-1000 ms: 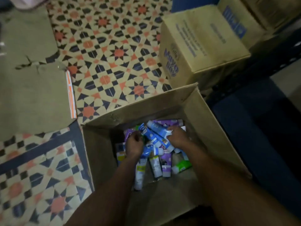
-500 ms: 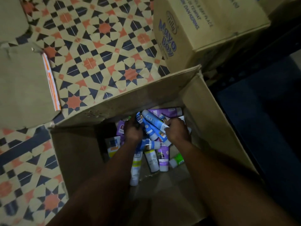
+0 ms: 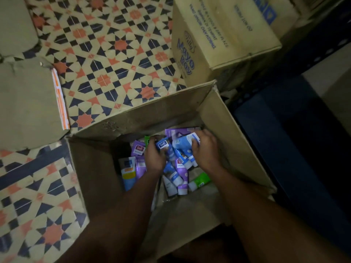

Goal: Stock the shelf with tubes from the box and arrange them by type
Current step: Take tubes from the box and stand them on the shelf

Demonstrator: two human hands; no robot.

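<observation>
Two hands [image 3: 154, 158] [image 3: 206, 152], one open box [image 3: 91, 168], dozen-odd tubes [image 3: 137, 149]

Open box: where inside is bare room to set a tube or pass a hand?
Bare box bottom lies on the person's side of the tube pile; a dim strip along the left wall looks bare. Far middle is crowded: left hand and right hand hold blue tubes there.
</observation>
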